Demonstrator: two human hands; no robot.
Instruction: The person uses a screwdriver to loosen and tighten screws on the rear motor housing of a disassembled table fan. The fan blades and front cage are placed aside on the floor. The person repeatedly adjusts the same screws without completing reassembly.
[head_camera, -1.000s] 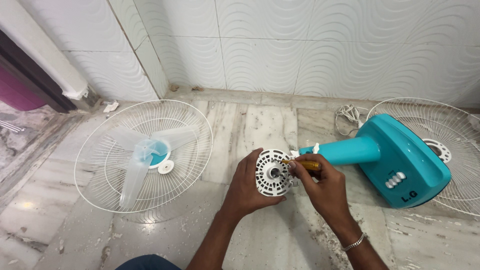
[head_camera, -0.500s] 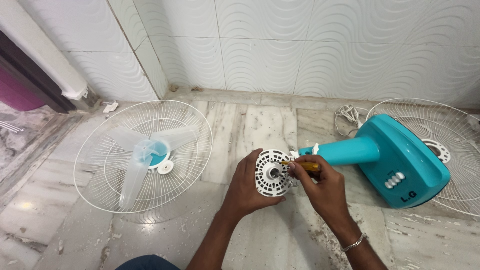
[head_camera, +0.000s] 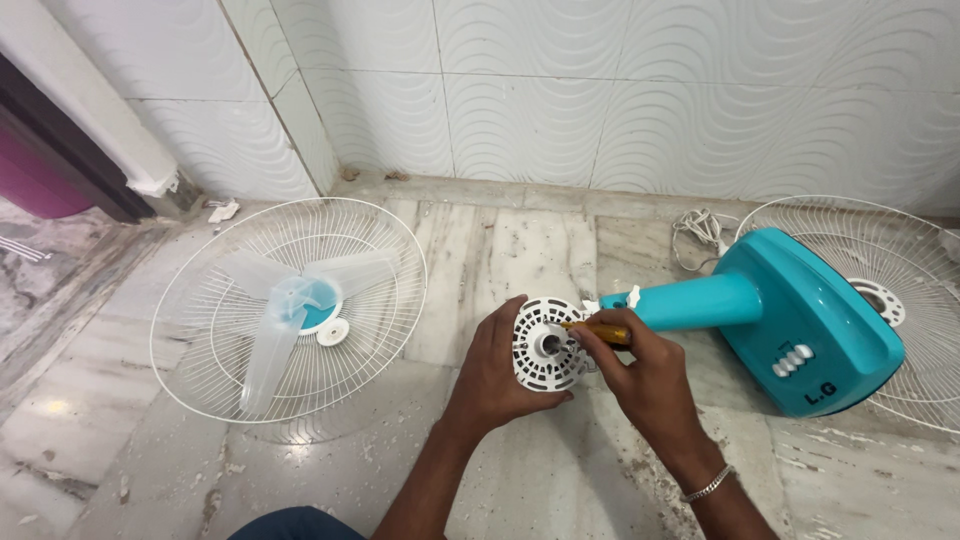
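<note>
My left hand (head_camera: 497, 372) grips the white round motor housing (head_camera: 545, 342) of a teal table fan (head_camera: 790, 315) that lies on its side on the marble floor. My right hand (head_camera: 640, 375) holds a yellow-handled screwdriver (head_camera: 600, 331) with its tip against the housing's face. The fan's teal neck runs right from the housing to the wide base with white buttons.
A white wire guard (head_camera: 290, 305) lies on the floor to the left with the translucent blue blade (head_camera: 290, 305) and a small white cap in it. A second wire guard (head_camera: 880, 300) lies under the fan base at right. A coiled white cord (head_camera: 700, 232) lies by the tiled wall.
Both hands stay on the motor housing and the screwdriver; only slight shifts of the right hand at the housing's face.
</note>
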